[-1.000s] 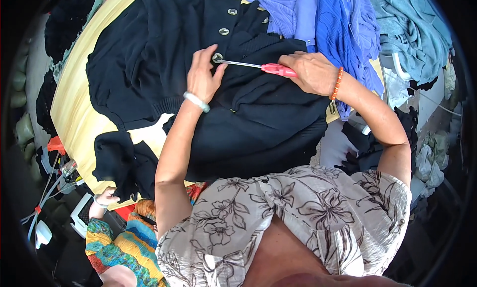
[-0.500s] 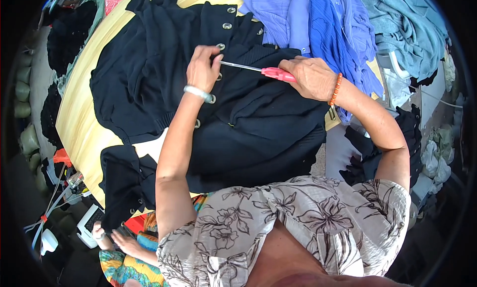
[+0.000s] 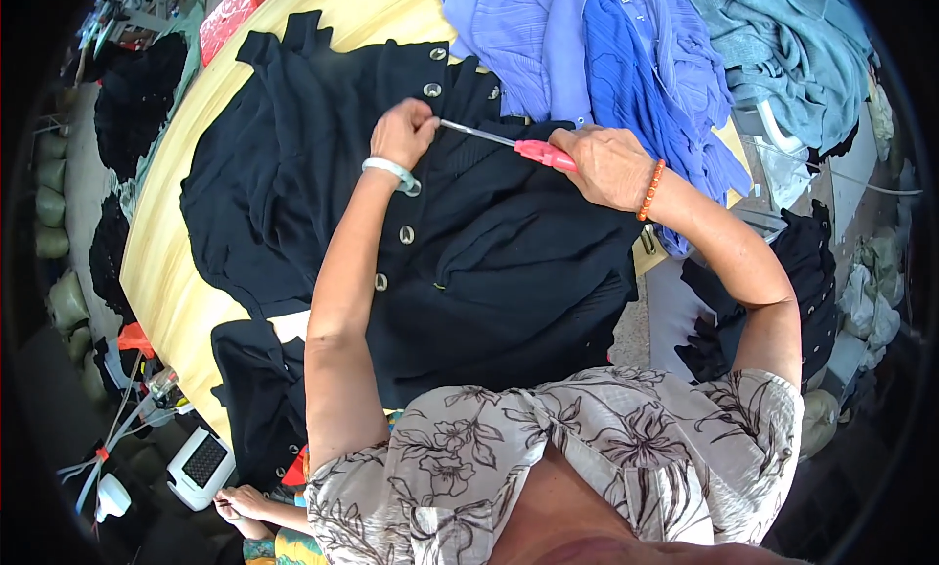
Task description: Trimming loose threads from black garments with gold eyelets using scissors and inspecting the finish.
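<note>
Right hand [image 3: 611, 167] wraps a pink-handled tool [image 3: 536, 152]; left hand [image 3: 403, 135] curls near its tip, hold unclear.

– What lies before you on the table [image 3: 161, 242]?
– A cardigan [image 3: 284, 193], beneath the tool [image 3: 544, 154] between your left hand [image 3: 404, 135] and right hand [image 3: 616, 168]; a clothes heap [image 3: 538, 42] lies beyond to your right, a package [image 3: 233, 19] at the far left edge

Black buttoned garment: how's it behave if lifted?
The black garment would likely hang floppy: its cloth lies in loose folds. Spread wide, it would probably trail if pinched at one spot. Its buttons, spaced apart, probably won't stiffen it much.
</note>
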`<state>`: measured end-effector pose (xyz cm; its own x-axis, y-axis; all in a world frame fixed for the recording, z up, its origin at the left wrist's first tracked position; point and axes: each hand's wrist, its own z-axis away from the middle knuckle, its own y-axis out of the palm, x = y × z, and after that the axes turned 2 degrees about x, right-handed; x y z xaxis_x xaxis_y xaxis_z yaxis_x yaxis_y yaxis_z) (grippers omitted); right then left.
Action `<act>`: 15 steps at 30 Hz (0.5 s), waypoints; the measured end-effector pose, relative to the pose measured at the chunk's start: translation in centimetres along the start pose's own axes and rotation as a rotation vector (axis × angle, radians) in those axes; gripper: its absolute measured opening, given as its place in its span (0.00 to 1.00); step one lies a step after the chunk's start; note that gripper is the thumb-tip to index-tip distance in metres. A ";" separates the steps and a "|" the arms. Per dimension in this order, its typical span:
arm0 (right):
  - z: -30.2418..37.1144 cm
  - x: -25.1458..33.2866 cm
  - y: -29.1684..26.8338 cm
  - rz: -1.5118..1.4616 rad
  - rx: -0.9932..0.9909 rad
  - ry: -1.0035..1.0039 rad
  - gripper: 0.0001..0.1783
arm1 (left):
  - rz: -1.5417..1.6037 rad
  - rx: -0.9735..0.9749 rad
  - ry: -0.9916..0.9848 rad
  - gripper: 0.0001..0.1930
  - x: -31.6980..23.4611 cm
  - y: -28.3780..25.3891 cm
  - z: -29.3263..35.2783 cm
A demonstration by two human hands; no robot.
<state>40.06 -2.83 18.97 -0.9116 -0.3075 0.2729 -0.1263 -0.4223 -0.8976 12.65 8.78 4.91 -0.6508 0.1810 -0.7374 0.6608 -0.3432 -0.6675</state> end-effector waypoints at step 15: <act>-1.8 -1.7 0.7 -0.071 -0.023 0.140 0.12 | -0.147 -0.121 -0.045 0.10 0.1 3.6 -7.0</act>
<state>40.80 -1.04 17.23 -0.9455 -0.1547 0.2867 -0.2002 -0.4183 -0.8860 17.60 13.95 1.70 -0.7582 0.1784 -0.6271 0.5955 -0.2021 -0.7775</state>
